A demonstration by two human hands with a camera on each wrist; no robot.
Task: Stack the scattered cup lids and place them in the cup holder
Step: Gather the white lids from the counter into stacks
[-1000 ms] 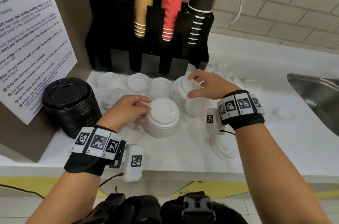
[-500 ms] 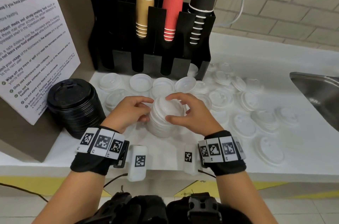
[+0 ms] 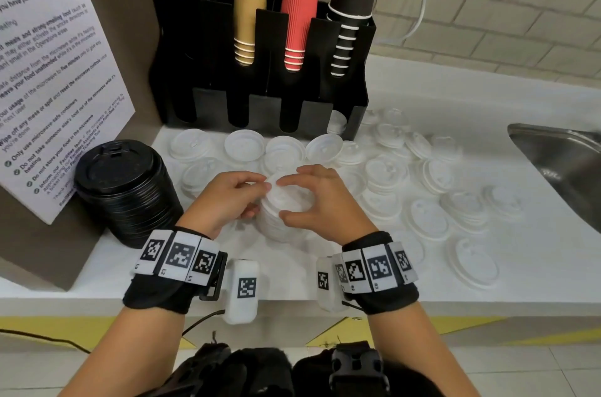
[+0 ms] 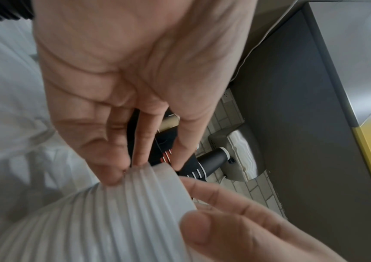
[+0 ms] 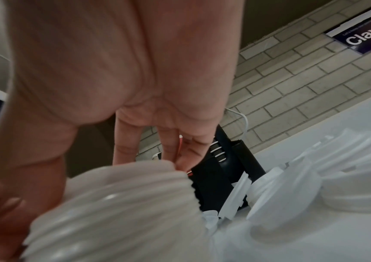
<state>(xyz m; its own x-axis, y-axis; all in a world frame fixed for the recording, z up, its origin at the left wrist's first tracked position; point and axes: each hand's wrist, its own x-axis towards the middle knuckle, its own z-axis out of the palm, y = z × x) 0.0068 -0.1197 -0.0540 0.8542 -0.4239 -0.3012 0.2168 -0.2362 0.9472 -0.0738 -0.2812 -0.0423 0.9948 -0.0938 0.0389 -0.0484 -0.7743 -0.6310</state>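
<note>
A stack of white cup lids [image 3: 286, 211] stands on the white counter [image 3: 292, 270], near its front edge. My left hand [image 3: 227, 198] grips the stack's left side, fingers curled on its rim. My right hand [image 3: 312, 201] grips the right side, thumb in front and fingers over the top lid. The left wrist view shows the ribbed stack [image 4: 104, 212] between my fingertips; the right wrist view shows the stack [image 5: 117, 203] from below. Many loose white lids [image 3: 426, 218] lie scattered behind and to the right. The black cup holder [image 3: 266, 71] stands at the back with brown, red and black cup stacks in it.
A tall stack of black lids [image 3: 126, 188] stands at the left by a posted notice [image 3: 48, 71]. A steel sink [image 3: 566, 162] lies at the right edge. A white cable [image 3: 419, 13] hangs on the brick wall.
My right hand brought a white lid from the back right onto the stack and now grips the stack's right side. My left hand stayed on the stack.
</note>
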